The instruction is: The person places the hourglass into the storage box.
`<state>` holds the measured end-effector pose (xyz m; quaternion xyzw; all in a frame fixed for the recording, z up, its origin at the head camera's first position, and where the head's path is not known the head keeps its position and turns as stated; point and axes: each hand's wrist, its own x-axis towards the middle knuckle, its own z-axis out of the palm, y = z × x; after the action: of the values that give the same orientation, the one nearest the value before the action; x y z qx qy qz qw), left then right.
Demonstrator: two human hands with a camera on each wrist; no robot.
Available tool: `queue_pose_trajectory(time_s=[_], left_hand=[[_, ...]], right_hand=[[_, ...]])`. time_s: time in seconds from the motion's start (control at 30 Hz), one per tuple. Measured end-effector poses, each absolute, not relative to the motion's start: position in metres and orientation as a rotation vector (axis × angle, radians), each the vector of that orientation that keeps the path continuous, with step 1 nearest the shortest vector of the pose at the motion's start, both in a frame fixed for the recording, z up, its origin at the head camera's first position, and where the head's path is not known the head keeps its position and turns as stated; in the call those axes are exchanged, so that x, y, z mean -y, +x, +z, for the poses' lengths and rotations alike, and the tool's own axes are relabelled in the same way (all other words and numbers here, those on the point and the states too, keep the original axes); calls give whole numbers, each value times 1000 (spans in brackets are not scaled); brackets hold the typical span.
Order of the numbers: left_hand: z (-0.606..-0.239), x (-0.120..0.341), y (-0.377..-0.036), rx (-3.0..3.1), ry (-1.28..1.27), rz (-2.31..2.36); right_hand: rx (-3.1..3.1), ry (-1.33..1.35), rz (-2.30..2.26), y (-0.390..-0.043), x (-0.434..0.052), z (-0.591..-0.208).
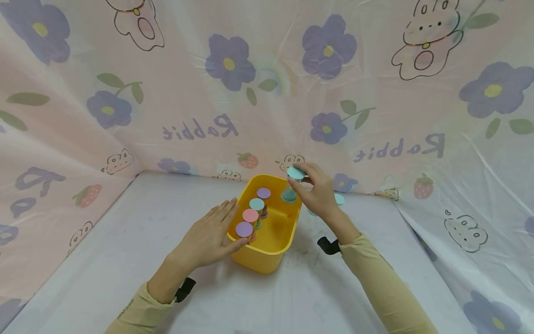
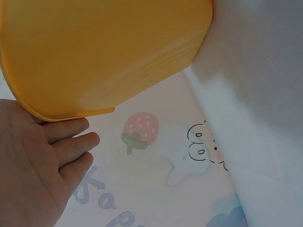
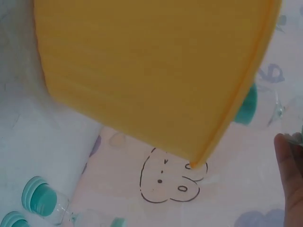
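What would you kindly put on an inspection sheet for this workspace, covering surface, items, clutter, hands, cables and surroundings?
Surface: white table, faint dark marks.
Job's things: yellow bin holding four sand timers along its left side, capped purple, blue, pink and purple; more outside, to its right.
Clutter: nothing seen.
Hands: left hand rests against the bin's left side; right hand pinches a blue-capped sand timer at the far right corner.
Cables: nothing seen.
Surroundings: cloth printed with flowers and rabbits.

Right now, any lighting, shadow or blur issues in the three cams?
Head: brightest, soft shadows on the white table; left wrist: dimmer, yellow bin shaded; right wrist: also dim, bin wall looks soft, right hand cut off at frame edge.
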<state>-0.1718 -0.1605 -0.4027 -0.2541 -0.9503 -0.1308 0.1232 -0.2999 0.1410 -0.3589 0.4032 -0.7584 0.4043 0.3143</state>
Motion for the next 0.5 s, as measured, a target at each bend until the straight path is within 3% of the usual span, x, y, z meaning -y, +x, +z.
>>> queue_pose_trajectory(time_s=[0.5], left_hand=[[-404, 161, -173, 2757, -747, -398]], right_hand=[[2538, 1087, 1000, -312, -127, -363]])
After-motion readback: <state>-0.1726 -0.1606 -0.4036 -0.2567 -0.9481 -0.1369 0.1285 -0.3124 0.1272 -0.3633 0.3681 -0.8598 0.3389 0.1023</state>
